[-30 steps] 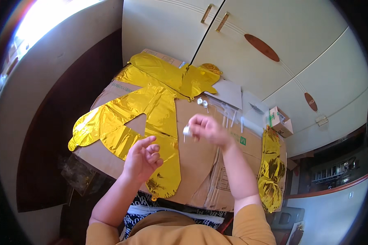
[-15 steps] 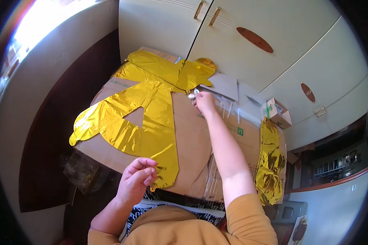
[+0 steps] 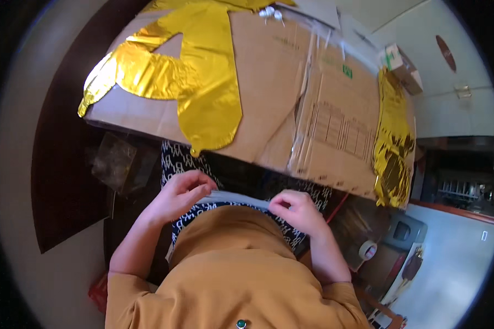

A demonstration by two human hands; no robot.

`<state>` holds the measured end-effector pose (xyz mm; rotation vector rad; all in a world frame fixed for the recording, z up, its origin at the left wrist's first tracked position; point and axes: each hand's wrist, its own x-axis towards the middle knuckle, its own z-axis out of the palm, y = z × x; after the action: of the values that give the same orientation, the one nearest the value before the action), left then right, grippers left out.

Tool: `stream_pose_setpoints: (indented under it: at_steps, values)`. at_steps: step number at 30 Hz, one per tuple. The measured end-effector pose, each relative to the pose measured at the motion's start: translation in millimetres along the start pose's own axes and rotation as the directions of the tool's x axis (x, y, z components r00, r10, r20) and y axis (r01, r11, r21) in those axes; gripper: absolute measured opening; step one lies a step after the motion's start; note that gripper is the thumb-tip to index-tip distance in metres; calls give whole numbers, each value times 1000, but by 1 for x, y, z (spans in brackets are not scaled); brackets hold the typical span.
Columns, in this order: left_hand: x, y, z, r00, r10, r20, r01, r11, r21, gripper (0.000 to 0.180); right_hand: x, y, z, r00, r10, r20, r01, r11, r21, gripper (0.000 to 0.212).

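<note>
While between both hands' fingers [image 3: 284, 198], a strip [image 3: 239, 199] (pale grey) across patterned fabric [image 3: 288, 232].

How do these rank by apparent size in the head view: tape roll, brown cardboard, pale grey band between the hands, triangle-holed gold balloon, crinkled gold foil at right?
1. Brown cardboard
2. Triangle-holed gold balloon
3. Crinkled gold foil
4. Pale grey band
5. Tape roll

Both elbows are bent and held out to the sides, with the left forearm [image 3: 138, 244] and right forearm [image 3: 332, 256] slanting inward. The left hand [image 3: 182, 195] and right hand [image 3: 299, 213] sit apart before the belly, fingers curled toward the thumbs (whether the fingertips meet is unclear).
</note>
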<state>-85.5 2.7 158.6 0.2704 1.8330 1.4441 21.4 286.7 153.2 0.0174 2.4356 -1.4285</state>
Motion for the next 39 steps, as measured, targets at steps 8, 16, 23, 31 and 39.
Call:
stream_pose_setpoints:
  at_steps: [8, 16, 23, 31, 39]
  values:
    - [88, -122, 35, 939, -81, 336, -160, 759, 631, 31, 31, 129, 76, 966, 225, 130, -230, 973, 27, 28]
    - [93, -136, 34, 943, -54, 328, -140, 832, 537, 25, 46, 141, 92, 913, 213, 348, -236, 971, 25, 27]
    - [90, -135, 29, 972, -48, 230, -70, 876, 477, 23, 54, 146, 89, 933, 220, 285, -250, 966, 72, 28]
    - [100, -120, 43, 916, -82, 394, -146, 845, 514, 23, 55, 125, 67, 963, 196, 188, -201, 980, 11, 32]
    - [99, -105, 48, 951, 218, 218, -281, 905, 319, 20, 54, 120, 66, 984, 179, 7, -179, 979, 99, 26]
